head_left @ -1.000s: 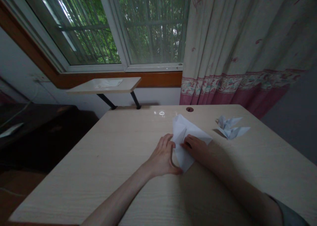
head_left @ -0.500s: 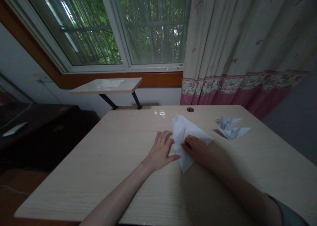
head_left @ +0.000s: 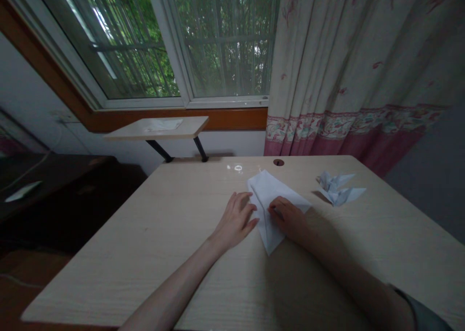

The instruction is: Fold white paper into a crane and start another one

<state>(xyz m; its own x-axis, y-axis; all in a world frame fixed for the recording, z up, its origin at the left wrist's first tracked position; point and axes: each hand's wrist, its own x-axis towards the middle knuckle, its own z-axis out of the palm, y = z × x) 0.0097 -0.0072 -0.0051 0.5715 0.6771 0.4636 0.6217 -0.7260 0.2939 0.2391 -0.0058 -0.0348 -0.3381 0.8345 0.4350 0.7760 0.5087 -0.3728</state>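
A white sheet of folded paper (head_left: 271,186) lies on the table, with a long crease running down its left part. My left hand (head_left: 238,219) rests at the paper's left edge, its fingers spread and the thumb and fingertips touching the edge. Over the right half of the paper, my right hand (head_left: 288,216) is closed, with curled fingers pressed together against the sheet. Its fingertips are partly hidden, so exactly how they grip the paper is unclear.
Folded paper cranes (head_left: 337,188) sit to the right on the wooden table (head_left: 163,268). A raised shelf (head_left: 189,127) on black legs bears a pale sheet at the back left. A round cable hole (head_left: 278,162) is near the far edge, before the curtain (head_left: 327,79).
The paper's left flap now lies flatter and wider to the left, with a straight crease. My left thumb has drawn in slightly; the right hand stays nearly still.
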